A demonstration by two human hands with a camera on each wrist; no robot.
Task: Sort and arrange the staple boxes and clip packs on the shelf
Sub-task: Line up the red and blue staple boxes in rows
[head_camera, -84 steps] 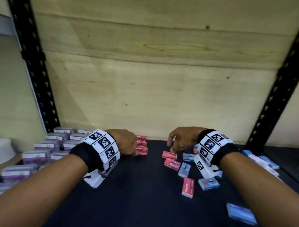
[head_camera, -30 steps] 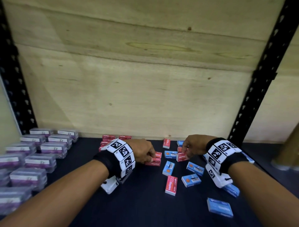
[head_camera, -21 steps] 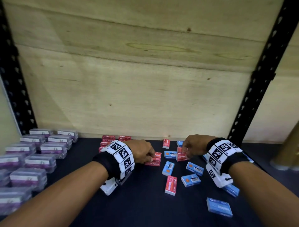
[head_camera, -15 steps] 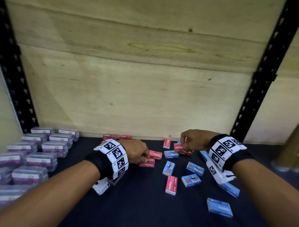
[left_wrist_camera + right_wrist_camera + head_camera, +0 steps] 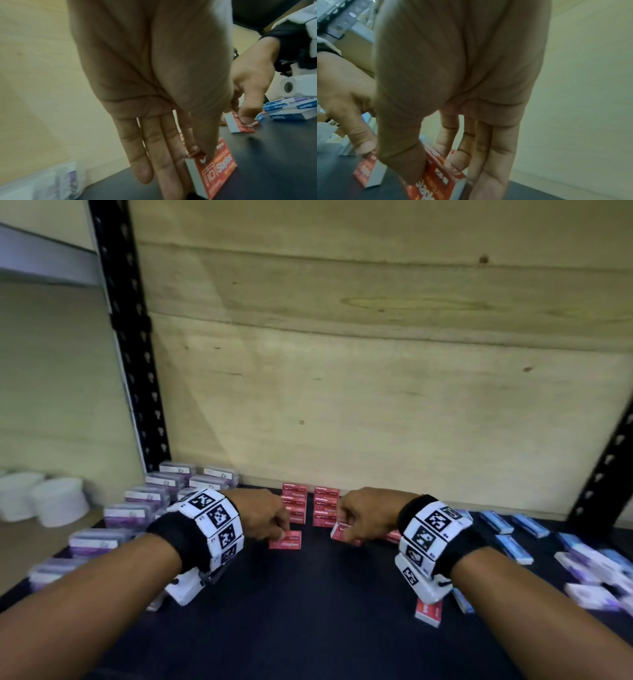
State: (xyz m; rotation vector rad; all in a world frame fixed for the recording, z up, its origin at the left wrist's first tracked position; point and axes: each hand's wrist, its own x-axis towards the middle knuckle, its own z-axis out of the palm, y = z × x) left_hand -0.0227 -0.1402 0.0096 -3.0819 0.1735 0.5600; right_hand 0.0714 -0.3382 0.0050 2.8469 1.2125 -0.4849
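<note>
Fingers of the left hand curled down onto a red staple box flat on the dark shelf, just in front of two red rows at the back board; right hand pinching another red box, one edge lifted. Best slid straight back, square to each row, no nudging neighbours. From the left wrist: fingers long and nearly straight, thumb tip and forefinger nipping the box at its top edge. From the right wrist: thumb over the lid, fingers behind, box clamped between. Blue boxes and clip packs waiting.
</note>
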